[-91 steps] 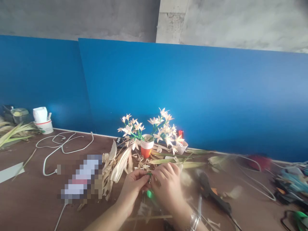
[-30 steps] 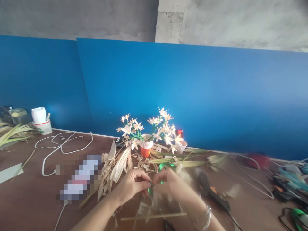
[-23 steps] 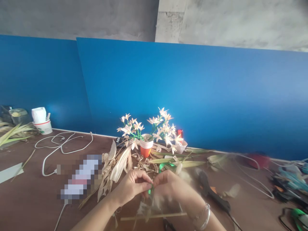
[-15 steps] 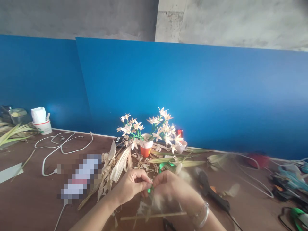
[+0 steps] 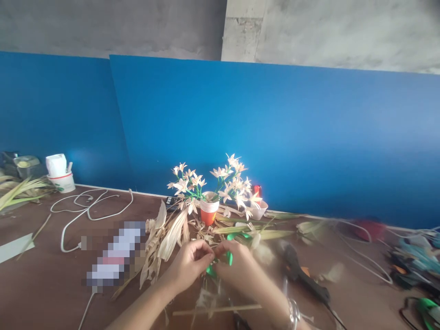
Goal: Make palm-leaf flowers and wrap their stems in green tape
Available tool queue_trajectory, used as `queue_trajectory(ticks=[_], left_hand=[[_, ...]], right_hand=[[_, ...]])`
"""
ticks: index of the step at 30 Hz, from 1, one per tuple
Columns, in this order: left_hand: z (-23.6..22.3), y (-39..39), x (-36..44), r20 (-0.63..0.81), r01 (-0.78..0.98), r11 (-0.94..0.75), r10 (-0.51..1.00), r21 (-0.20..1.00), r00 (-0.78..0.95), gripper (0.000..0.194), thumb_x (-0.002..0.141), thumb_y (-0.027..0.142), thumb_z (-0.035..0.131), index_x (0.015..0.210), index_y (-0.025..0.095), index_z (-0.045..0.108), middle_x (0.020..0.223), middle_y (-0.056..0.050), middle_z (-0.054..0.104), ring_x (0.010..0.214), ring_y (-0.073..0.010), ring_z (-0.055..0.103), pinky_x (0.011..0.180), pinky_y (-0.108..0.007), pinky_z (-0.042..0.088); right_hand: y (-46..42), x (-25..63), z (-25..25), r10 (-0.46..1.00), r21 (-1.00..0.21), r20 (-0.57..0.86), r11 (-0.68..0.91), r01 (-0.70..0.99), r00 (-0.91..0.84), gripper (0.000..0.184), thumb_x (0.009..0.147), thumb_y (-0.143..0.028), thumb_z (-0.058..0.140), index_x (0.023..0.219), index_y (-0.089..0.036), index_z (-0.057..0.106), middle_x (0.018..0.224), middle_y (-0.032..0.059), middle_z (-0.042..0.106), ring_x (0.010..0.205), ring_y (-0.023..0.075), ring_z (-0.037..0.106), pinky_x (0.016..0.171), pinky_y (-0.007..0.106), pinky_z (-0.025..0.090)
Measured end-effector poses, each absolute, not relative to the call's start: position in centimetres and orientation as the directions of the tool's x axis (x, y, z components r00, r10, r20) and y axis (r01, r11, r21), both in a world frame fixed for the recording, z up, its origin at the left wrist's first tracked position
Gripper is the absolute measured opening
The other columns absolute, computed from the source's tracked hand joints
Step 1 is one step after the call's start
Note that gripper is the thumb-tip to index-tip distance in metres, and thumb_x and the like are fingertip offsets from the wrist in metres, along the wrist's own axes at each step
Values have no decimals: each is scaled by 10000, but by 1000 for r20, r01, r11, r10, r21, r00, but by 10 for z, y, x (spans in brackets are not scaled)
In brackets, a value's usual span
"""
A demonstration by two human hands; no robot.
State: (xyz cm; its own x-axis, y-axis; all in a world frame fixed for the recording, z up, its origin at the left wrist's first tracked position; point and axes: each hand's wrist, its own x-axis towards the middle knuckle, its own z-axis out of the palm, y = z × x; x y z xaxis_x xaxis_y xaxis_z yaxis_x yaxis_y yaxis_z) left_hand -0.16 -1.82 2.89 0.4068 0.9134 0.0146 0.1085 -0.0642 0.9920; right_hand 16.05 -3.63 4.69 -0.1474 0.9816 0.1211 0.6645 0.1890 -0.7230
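Note:
My left hand (image 5: pixel 190 262) and my right hand (image 5: pixel 237 265) meet at the front middle of the table, thumbs and fingertips pinched close together. Between and under the fingers shows green tape (image 5: pixel 211 272), thin and ribbon-like; what it may be wrapped on is hidden. Another bit of the tape curls over my right hand. Behind the hands, pale husk flowers (image 5: pixel 237 183) on green stems stand in an orange and white paper cup (image 5: pixel 208 214). Dried corn husks (image 5: pixel 173 238) lie just beyond my left hand.
Right of my right arm lies a black glue gun (image 5: pixel 304 277) with its cord. A thin stick (image 5: pixel 218 310) and husk scraps lie below the hands. At left are a pixelated item (image 5: pixel 117 254), white cables (image 5: pixel 85 208) and a white cup (image 5: pixel 62 181). A blue partition (image 5: pixel 257 123) stands behind.
Both hands have shifted slightly upward and my right hand has turned. More of the green tape now shows, including a loop over my right hand.

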Motion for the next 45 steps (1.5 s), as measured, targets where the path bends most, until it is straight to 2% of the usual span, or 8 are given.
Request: queue_trajectory(ticks=[4, 11, 17, 27, 31, 34, 39, 45], left_hand=[[24, -18, 5, 21, 132, -67, 945, 989, 326, 232, 725, 368, 612, 645, 161, 543, 513, 52, 487, 480, -96, 442, 464, -208, 313], [19, -20, 8, -40, 158, -3, 964, 987, 264, 179, 733, 325, 575, 639, 177, 536, 456, 69, 473, 432, -101, 435, 453, -218, 325], [14, -12, 3, 31, 66, -59, 930, 996, 367, 125, 674, 261, 641, 719, 148, 611, 567, 28, 565, 501, -118, 516, 513, -242, 393], [20, -12, -1, 33, -135, 30, 896, 990, 444, 203, 640, 301, 731, 717, 127, 661, 637, -8, 640, 565, -125, 573, 574, -253, 454], [24, -11, -2, -51, -119, 109, 910, 987, 411, 224, 645, 322, 719, 747, 132, 655, 565, 7, 638, 530, -129, 580, 572, -263, 471], [22, -9, -2, -83, -62, 116, 919, 991, 386, 228, 642, 328, 702, 748, 130, 661, 510, 15, 619, 503, -138, 576, 553, -272, 475], [16, -7, -1, -35, -25, 46, 945, 999, 324, 169, 657, 301, 666, 706, 142, 640, 531, 27, 608, 464, -122, 554, 500, -245, 438], [11, -7, 2, -9, -48, 24, 960, 999, 281, 115, 667, 265, 640, 684, 157, 603, 534, 46, 580, 452, -106, 530, 481, -229, 417]], right_hand=[[-42, 150, 45, 935, -500, 345, 263, 825, -89, 124, 609, -92, 550, 638, -201, 604, 708, 3, 643, 778, 195, 535, 793, 343, 327], [-44, 148, 38, 891, -306, 431, 291, 906, -141, 81, 668, -123, 570, 618, -186, 576, 692, 39, 635, 767, 204, 518, 830, 367, 293], [-44, 151, 44, 908, -390, 403, 280, 877, -111, 116, 603, -76, 562, 592, -186, 597, 659, 28, 647, 751, 195, 541, 834, 354, 298], [-40, 157, 50, 955, -632, 281, 262, 729, -99, 148, 584, -96, 556, 611, -204, 654, 678, 9, 661, 706, 182, 569, 714, 297, 374], [-38, 157, 45, 819, -440, 555, 438, 784, -146, 154, 597, -49, 566, 608, -198, 602, 640, -21, 630, 708, 165, 542, 801, 331, 324], [-37, 155, 40, 711, -270, 669, 502, 822, -215, 128, 652, -64, 577, 638, -190, 569, 650, -14, 615, 723, 166, 514, 853, 360, 294], [-39, 153, 36, 675, -171, 683, 520, 837, -279, 110, 756, -99, 536, 695, -190, 548, 695, -3, 609, 753, 168, 498, 900, 389, 265], [-41, 152, 36, 707, -148, 646, 488, 860, -290, 102, 767, -119, 540, 701, -197, 550, 701, 3, 604, 766, 177, 497, 897, 398, 264]])
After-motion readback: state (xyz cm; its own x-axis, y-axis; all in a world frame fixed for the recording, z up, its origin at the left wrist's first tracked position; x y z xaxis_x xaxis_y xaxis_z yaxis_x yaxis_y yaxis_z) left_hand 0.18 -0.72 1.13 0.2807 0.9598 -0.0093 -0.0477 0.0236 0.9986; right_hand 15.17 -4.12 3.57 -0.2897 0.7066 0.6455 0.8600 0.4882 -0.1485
